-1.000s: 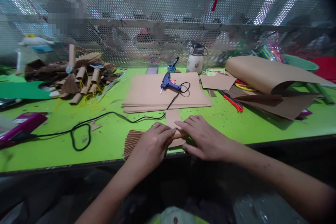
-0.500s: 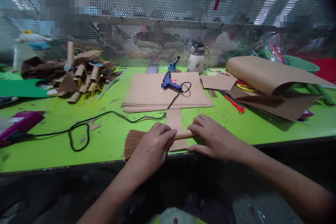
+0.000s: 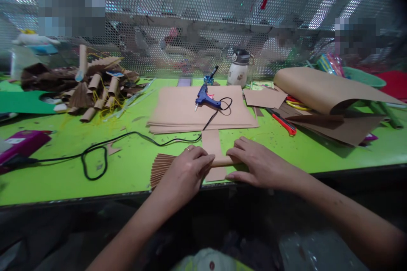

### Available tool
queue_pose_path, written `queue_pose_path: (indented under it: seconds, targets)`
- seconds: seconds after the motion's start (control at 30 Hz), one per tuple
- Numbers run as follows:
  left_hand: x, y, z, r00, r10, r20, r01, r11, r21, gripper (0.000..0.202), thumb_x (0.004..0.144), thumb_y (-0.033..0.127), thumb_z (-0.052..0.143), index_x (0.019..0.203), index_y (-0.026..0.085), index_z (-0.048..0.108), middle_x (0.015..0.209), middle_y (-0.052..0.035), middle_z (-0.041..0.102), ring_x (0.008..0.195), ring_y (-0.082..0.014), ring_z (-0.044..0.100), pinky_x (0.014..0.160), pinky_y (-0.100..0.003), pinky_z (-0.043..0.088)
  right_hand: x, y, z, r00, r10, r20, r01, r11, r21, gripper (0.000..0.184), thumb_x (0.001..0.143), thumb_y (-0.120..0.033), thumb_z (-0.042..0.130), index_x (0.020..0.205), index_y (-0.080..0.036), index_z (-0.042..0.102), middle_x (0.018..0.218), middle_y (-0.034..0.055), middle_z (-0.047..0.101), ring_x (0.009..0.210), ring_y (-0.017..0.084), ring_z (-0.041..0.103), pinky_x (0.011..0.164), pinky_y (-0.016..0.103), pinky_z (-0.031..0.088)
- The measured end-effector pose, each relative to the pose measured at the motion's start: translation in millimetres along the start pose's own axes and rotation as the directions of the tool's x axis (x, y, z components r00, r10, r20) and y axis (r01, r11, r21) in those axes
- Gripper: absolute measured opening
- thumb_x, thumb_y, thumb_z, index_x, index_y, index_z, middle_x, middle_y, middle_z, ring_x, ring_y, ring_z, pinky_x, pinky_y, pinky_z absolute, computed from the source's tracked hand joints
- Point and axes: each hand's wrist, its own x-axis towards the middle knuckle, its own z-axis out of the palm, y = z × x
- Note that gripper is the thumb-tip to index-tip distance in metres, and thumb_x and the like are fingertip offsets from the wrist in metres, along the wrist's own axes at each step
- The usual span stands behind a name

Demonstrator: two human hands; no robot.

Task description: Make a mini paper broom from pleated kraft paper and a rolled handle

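Note:
A rolled brown paper tube (image 3: 223, 160) lies crosswise over a flat paper strip (image 3: 211, 142) near the table's front edge. My left hand (image 3: 188, 167) is closed on the tube's left part, fingers and thumb bent around it. Out from under that hand, on the left, spreads a pleated paper fan (image 3: 161, 168); its join with the tube is hidden. My right hand (image 3: 256, 163) grips the tube's right end, its fingers bent over the top and the thumb low on the near side. Beyond the hands, a blue glue gun (image 3: 207, 98) rests on stacked brown paper sheets (image 3: 178, 106).
A black cord (image 3: 133, 134) runs left to a purple box (image 3: 23, 148). Tubes and fans with yellow string (image 3: 104, 101) are heaped back left. A red utility knife (image 3: 282, 123), large paper rolls (image 3: 321, 89) and a bottle (image 3: 238, 70) stand or lie beyond my right hand.
The view has shifted slightly. Both hands keep their hold on the tube, with only a very small movement; the glue gun and the sheets lie as before.

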Motion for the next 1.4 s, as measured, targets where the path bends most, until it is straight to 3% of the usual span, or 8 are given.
queue_pose_path:
  seconds: [0.17,0.27,0.47,0.77,0.9,1.1,1.3,1.4]
  targets:
    - [2,1,-2.3,1.000,0.007,0.016,-0.008,1.000,0.022,0.024,0.095,0.019,0.044,0.104,0.016,0.066,0.089,-0.0078,0.060,0.084,-0.0192,0.050,0.071,-0.032,0.043,-3,-7,-2,0.997,-0.017,-0.078,0.015,1.000,-0.025,0.030,0.088,-0.046,0.056,0.092,-0.017,0.061,0.093,0.0101,0.055,0.089,0.025,0.045,0.075,0.038,0.040]
    - [2,2,-2.7,0.999,0.006,0.032,-0.008,0.999,0.035,0.024,0.095,0.019,0.044,0.103,0.015,0.066,0.087,-0.0079,0.060,0.083,-0.0193,0.050,0.071,-0.032,0.043,-7,-19,-2,0.987,-0.105,-0.123,0.096,0.992,-0.078,0.022,0.090,-0.036,0.055,0.097,-0.016,0.060,0.096,0.0105,0.056,0.091,0.026,0.044,0.077,0.040,0.038]
    - [1,1,-1.3,0.999,-0.011,0.050,0.008,0.999,0.054,0.023,0.094,0.018,0.045,0.101,0.014,0.066,0.088,-0.0082,0.060,0.085,-0.0197,0.050,0.074,-0.033,0.043,-6,-34,7,0.956,-0.289,-0.054,0.263,0.924,-0.278,0.018,0.093,-0.014,0.044,0.090,-0.013,0.062,0.090,0.0104,0.059,0.082,0.024,0.044,0.068,0.039,0.035]
    - [3,1,-3.2,0.999,0.004,0.034,-0.005,0.999,0.033,0.022,0.093,0.018,0.047,0.101,0.016,0.067,0.089,-0.0086,0.061,0.085,-0.0196,0.051,0.074,-0.033,0.044,1,-45,12,0.945,-0.325,-0.033,0.282,0.863,-0.418,0.021,0.090,-0.012,0.046,0.093,-0.006,0.066,0.086,0.0146,0.059,0.081,0.027,0.046,0.061,0.040,0.036]
    - [1,1,-2.6,0.999,-0.004,0.041,0.003,1.000,0.030,0.024,0.094,0.017,0.044,0.103,0.016,0.067,0.089,-0.0086,0.060,0.086,-0.0198,0.051,0.074,-0.033,0.045,3,-43,16,0.955,-0.277,-0.106,0.233,0.922,-0.311,0.017,0.088,-0.010,0.047,0.090,-0.010,0.064,0.087,0.0122,0.059,0.081,0.025,0.046,0.066,0.039,0.039]
    - [1,3,-6.9,0.996,-0.033,0.077,0.032,0.999,0.006,0.027,0.090,0.013,0.045,0.107,0.017,0.065,0.097,-0.0089,0.057,0.093,-0.0212,0.052,0.081,-0.035,0.046,10,-35,12,0.988,-0.066,-0.140,0.058,0.997,-0.056,0.012,0.086,-0.012,0.049,0.089,-0.014,0.061,0.088,0.0089,0.059,0.084,0.023,0.046,0.069,0.036,0.040]
    - [2,12,-18.4,0.989,-0.077,0.124,0.074,0.997,0.029,0.039,0.074,0.007,0.052,0.109,0.018,0.064,0.099,-0.0084,0.053,0.095,-0.0230,0.053,0.082,-0.037,0.048,19,-22,12,0.972,-0.095,-0.217,0.109,0.993,0.052,0.017,0.089,-0.007,0.045,0.084,-0.013,0.059,0.086,0.0098,0.057,0.083,0.021,0.045,0.071,0.034,0.040]
    - [2,13,-18.0,0.991,-0.084,0.105,0.079,0.996,0.047,0.031,0.077,0.013,0.055,0.105,0.019,0.066,0.096,-0.0077,0.054,0.091,-0.0226,0.054,0.078,-0.036,0.048,21,-15,17,0.956,-0.130,-0.262,0.163,0.980,0.110,0.015,0.090,-0.008,0.044,0.082,-0.014,0.056,0.083,0.0094,0.056,0.080,0.020,0.045,0.067,0.032,0.039]
